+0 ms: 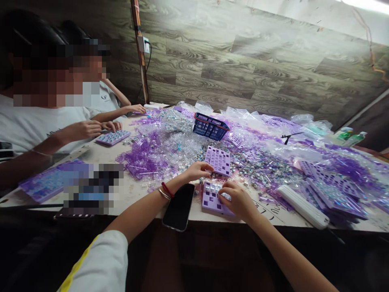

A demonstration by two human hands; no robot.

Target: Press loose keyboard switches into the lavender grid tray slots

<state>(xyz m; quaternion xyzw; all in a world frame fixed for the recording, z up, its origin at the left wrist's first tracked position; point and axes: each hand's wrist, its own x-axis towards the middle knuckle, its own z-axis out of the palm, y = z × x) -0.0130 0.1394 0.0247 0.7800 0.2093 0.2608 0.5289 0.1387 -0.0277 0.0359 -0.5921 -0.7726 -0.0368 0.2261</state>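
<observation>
In front of me a purple keypad-like case (209,205) with square openings lies at the table edge, small clear square pieces in its upper row. My right hand (238,199) bends over its right side, fingers closed around something too small to make out. Just beyond the case, a second purple plate (218,159) with rows of square holes rests on the loose parts. My left hand (197,171) reaches to this plate's lower left corner, fingertips drawn together; anything between them is hidden. Small grey-white parts (258,168) are strewn around.
A black phone (179,207) lies left of the case. A dark blue basket (211,129) stands among heaped purple clear pieces (146,158). To the right are a long white device (304,207) and stacked purple plates (337,198). At left, a co-worker's hands (91,129) work over another filled case (113,137).
</observation>
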